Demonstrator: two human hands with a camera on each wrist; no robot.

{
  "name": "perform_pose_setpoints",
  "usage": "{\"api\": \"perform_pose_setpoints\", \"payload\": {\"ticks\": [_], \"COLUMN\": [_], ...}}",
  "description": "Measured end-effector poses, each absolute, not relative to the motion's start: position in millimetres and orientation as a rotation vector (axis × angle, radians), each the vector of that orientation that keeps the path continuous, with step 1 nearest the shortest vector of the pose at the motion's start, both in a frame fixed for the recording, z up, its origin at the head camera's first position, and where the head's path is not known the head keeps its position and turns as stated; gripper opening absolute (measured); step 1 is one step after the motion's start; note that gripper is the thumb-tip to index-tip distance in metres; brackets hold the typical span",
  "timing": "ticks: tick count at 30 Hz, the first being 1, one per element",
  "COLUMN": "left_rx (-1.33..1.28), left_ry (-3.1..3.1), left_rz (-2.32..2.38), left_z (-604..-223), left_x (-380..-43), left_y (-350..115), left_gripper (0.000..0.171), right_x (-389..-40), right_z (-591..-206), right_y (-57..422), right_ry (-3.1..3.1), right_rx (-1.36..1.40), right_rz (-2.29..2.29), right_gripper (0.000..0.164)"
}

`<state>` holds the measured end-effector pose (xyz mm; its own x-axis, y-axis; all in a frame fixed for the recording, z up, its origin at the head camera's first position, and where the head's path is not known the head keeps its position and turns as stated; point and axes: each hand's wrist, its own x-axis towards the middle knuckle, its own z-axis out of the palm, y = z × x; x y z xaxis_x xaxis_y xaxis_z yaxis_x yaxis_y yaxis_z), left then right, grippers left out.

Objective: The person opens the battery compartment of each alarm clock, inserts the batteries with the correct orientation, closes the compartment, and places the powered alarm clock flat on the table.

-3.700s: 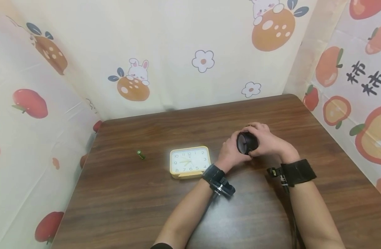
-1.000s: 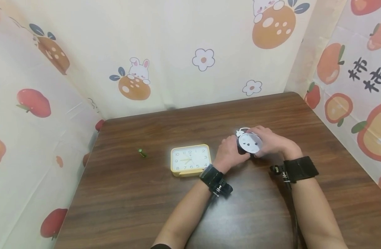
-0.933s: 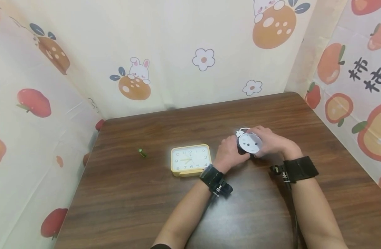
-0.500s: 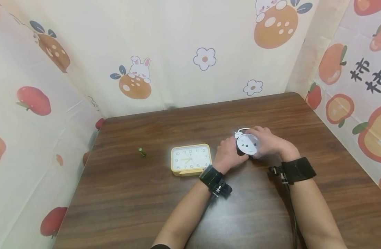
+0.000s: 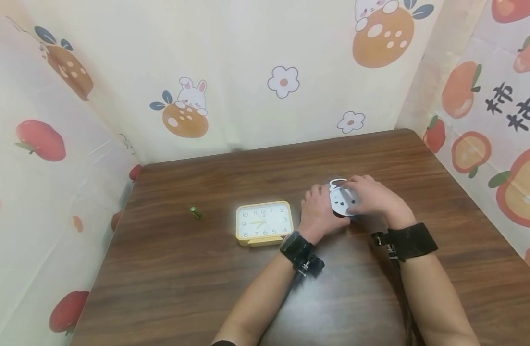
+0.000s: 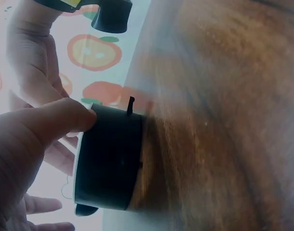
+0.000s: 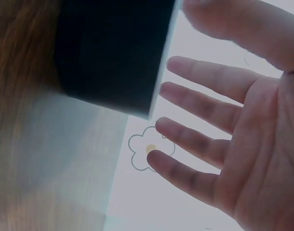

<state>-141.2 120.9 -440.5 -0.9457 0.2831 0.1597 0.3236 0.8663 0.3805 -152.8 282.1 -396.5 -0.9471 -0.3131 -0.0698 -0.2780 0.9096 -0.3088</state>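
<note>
A small round alarm clock [image 5: 341,203] stands under both hands at the right of the table. It has a black casing [image 6: 108,159], a white thin handle, and a white round side with several dark marks facing up. My left hand [image 5: 318,214] holds it from the left. Its thumb [image 6: 65,118] bends onto the casing's upper edge. My right hand [image 5: 377,199] reaches over from the right, its front fingers overlapping the white side. In the right wrist view the right-hand fingers [image 7: 195,137] are spread and nearly straight beside the casing.
A yellow rectangular clock [image 5: 264,222] lies face up just left of my left wrist. Further left is a small green cylinder [image 5: 196,212]. Printed curtains [image 5: 243,72] enclose the brown wooden table [image 5: 182,278] at the back and sides.
Several seconds ago the alarm clock was tilted, its dark round side toward me; then it turned white side up. In the last half second my right fingers moved inward over that side.
</note>
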Motion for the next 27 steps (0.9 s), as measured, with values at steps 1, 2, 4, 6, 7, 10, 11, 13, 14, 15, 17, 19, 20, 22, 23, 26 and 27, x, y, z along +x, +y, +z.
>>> {"api": "perform_pose_setpoints", "payload": {"ticks": [1, 2, 4, 6, 7, 10, 11, 13, 14, 15, 17, 19, 20, 22, 23, 26, 27], "left_rx": [-0.487, -0.497, -0.515, -0.529, -0.535, -0.541, -0.542, -0.542, -0.541, -0.541, -0.542, -0.54, -0.538, -0.54, -0.541, -0.548, -0.549], "left_ry": [-2.934, -2.936, -2.94, -2.94, -2.937, -2.914, -2.905, -2.888, -2.88, -2.874, -2.865, -2.859, -2.856, -2.851, -2.848, -2.839, -2.836], "left_rz": [-0.622, -0.618, -0.613, -0.622, -0.631, -0.654, -0.658, -0.658, -0.658, -0.656, -0.659, -0.666, -0.673, -0.683, -0.686, -0.689, -0.687], "left_z": [-441, -442, -444, -447, -448, -452, -452, -453, -453, -453, -453, -453, -452, -452, -452, -452, -452], "left_x": [-142, -142, -143, -143, -144, -145, -146, -147, -147, -147, -147, -147, -147, -147, -147, -146, -146], "left_y": [121, 121, 121, 121, 121, 122, 122, 121, 121, 121, 120, 120, 120, 120, 120, 120, 121], "left_gripper": [0.094, 0.093, 0.09, 0.089, 0.089, 0.089, 0.089, 0.088, 0.088, 0.088, 0.087, 0.086, 0.086, 0.085, 0.085, 0.084, 0.083], "right_x": [-153, -154, -154, -154, -154, -154, -154, -154, -154, -154, -155, -155, -156, -156, -157, -158, -158], "right_z": [-397, -397, -397, -398, -397, -397, -397, -396, -396, -396, -395, -395, -395, -396, -396, -397, -397], "right_y": [281, 280, 278, 278, 278, 278, 279, 278, 278, 277, 277, 276, 276, 276, 276, 277, 277], "right_ry": [2.953, 2.949, 2.937, 2.929, 2.928, 2.934, 2.934, 2.936, 2.931, 2.931, 2.924, 2.929, 2.929, 2.93, 2.932, 2.929, 2.926], "right_rx": [-0.457, -0.449, -0.429, -0.418, -0.416, -0.421, -0.424, -0.429, -0.43, -0.429, -0.427, -0.43, -0.432, -0.445, -0.446, -0.429, -0.424], "right_rz": [-0.443, -0.433, -0.422, -0.42, -0.42, -0.419, -0.421, -0.425, -0.428, -0.428, -0.421, -0.402, -0.39, -0.371, -0.36, -0.341, -0.341], "right_gripper": [0.056, 0.055, 0.054, 0.054, 0.055, 0.057, 0.058, 0.059, 0.059, 0.059, 0.06, 0.059, 0.059, 0.058, 0.058, 0.059, 0.06]}}
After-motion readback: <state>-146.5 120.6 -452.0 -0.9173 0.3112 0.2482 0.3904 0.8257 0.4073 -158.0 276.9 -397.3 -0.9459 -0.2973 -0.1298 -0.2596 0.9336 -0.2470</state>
